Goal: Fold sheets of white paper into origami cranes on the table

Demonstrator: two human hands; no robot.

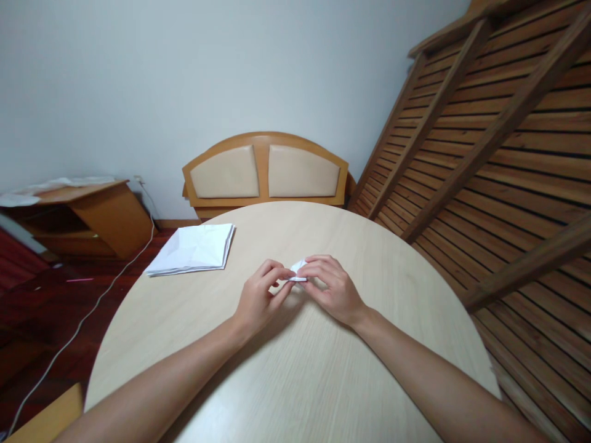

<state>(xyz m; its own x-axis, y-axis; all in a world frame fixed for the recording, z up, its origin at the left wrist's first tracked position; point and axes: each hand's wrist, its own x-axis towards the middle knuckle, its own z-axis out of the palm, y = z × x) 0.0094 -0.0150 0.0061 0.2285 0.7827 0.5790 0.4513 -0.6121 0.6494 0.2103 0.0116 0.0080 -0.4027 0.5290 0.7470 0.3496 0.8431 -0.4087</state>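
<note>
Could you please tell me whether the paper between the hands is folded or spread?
Folded: the paper shows a narrow band along its near edge.

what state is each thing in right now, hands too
Small paper piece: folded, held between both hands
Left hand: fingers closed on the paper's edge
Right hand: fingers closed on the paper's other side
Paper stack: lying flat, top sheet creased
Cabinet: compartment open at the front, papers on top
White cable: loose, uncoiled
Headboard: upright
Slatted wooden panel: raised on edge
</note>
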